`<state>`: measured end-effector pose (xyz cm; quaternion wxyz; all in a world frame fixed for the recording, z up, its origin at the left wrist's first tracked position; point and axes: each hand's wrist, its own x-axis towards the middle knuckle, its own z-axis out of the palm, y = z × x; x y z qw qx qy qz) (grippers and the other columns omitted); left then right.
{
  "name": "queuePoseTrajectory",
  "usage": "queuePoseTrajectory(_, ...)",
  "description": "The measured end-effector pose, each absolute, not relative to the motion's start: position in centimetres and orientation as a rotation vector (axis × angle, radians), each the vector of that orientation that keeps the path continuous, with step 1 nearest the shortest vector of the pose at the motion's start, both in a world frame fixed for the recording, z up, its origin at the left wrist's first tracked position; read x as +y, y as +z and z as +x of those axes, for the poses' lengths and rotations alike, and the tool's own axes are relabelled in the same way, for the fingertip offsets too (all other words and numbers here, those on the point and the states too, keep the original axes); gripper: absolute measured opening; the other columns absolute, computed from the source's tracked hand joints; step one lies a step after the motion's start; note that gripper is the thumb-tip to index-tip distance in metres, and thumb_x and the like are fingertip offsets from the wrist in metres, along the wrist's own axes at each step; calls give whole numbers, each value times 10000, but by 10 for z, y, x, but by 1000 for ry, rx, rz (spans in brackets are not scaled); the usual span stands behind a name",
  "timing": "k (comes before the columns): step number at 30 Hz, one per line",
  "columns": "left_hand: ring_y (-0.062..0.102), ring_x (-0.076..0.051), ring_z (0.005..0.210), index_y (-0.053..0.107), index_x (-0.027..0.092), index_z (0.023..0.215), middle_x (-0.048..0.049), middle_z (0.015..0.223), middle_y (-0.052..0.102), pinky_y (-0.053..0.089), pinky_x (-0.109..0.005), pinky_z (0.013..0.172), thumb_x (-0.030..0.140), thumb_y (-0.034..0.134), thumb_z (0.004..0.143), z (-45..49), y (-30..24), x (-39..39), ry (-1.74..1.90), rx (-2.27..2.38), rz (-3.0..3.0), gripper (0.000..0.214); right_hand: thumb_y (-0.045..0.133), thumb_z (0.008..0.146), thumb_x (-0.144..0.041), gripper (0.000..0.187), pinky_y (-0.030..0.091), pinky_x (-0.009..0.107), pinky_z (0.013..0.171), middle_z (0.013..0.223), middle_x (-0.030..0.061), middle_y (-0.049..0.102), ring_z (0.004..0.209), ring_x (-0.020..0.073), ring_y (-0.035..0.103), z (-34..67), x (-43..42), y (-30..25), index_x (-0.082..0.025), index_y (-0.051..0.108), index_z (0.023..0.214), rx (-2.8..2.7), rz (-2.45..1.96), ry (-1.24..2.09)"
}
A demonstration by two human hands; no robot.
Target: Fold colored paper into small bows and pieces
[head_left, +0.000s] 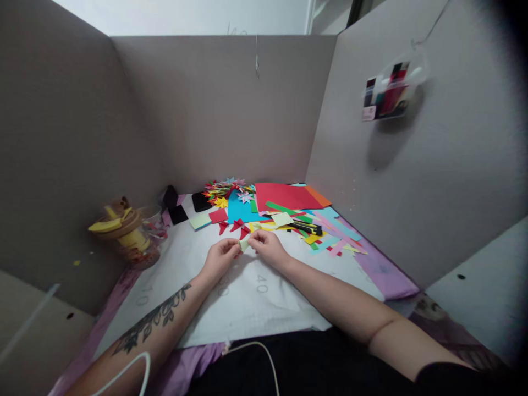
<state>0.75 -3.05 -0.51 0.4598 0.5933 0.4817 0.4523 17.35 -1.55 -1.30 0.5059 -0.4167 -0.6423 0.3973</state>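
Between my two hands, over the white sheet (247, 308), is a small pale green piece of paper (244, 245). My left hand (225, 254) pinches its left side with the fingertips. The right side is pinched by my right hand (266, 246). Just beyond my fingers lie red folded paper pieces (238, 225). A pale green paper square (282, 219) and a black and yellow utility knife (306, 227) rest past my right hand. To the far left of the red pieces is a stack of pale green and blue squares (201, 221), beside a red square (218, 215).
Folded paper stars (226, 190) are heaped at the back, near a black phone (201, 202). Large red sheets (284, 196) and loose coloured strips (338, 231) cover the back right. A brown and yellow container (127, 231) stands left. Grey panels (223, 110) enclose the table; a clear pouch (388, 93) hangs right.
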Motion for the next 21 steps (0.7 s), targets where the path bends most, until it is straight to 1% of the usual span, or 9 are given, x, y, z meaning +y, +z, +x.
queuePoseTrajectory(3,585,-132,603,646,132,812,-24,671,662,432,-215,573,372,602,713,6,-6,-29,1125,1226,1478,263,553,738,-265,118,392,207,542,620,-31,543,551,91,472,174,-14,-15,-165,582,683,-1548,-984,1008)
queuePoseTrajectory(11,566,-122,574,661,140,728,-8,629,649,433,-206,554,310,603,695,6,-4,-30,1127,1239,1537,183,576,700,-246,101,404,221,561,612,-17,567,574,107,506,172,-18,-11,-160,598,653,-1589,-970,1023)
queuePoseTrajectory(16,564,-124,579,668,142,740,-11,644,654,430,-207,551,308,601,698,6,-4,-30,1121,1247,1567,183,577,689,-228,89,398,222,568,600,-18,569,573,107,502,171,-19,-10,-156,602,643,-1598,-959,1024)
queuePoseTrajectory(21,582,-131,610,652,137,772,-25,670,659,438,-205,557,344,591,728,7,-3,-32,1091,1218,1536,219,558,686,-189,82,395,217,579,612,-16,572,597,108,509,172,-19,-9,-154,582,616,-1620,-954,907)
